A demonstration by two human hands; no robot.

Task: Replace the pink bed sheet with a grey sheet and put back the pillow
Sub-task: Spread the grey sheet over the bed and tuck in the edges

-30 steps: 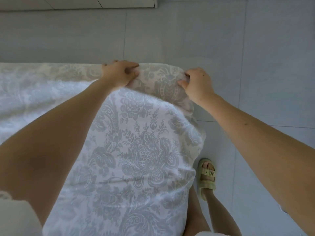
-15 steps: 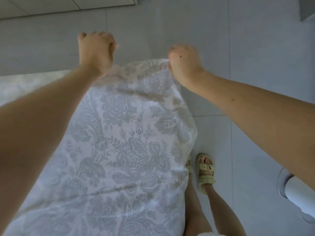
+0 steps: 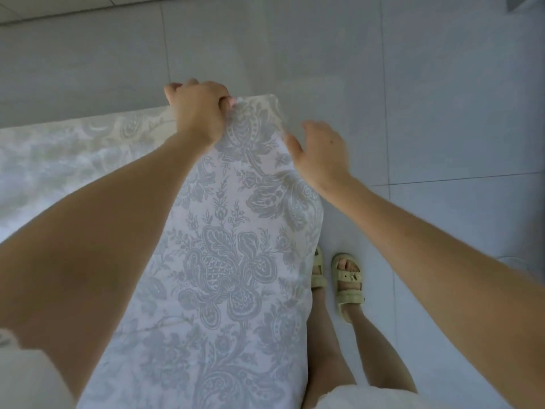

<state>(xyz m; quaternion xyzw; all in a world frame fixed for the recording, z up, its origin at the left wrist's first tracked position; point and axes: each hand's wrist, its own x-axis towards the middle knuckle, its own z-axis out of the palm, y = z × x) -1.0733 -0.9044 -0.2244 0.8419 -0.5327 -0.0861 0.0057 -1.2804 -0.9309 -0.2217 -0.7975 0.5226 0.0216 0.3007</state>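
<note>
Grey floral sheet (image 3: pixel 230 261), top corner raised and bunched, rest draped down and leftward.
</note>
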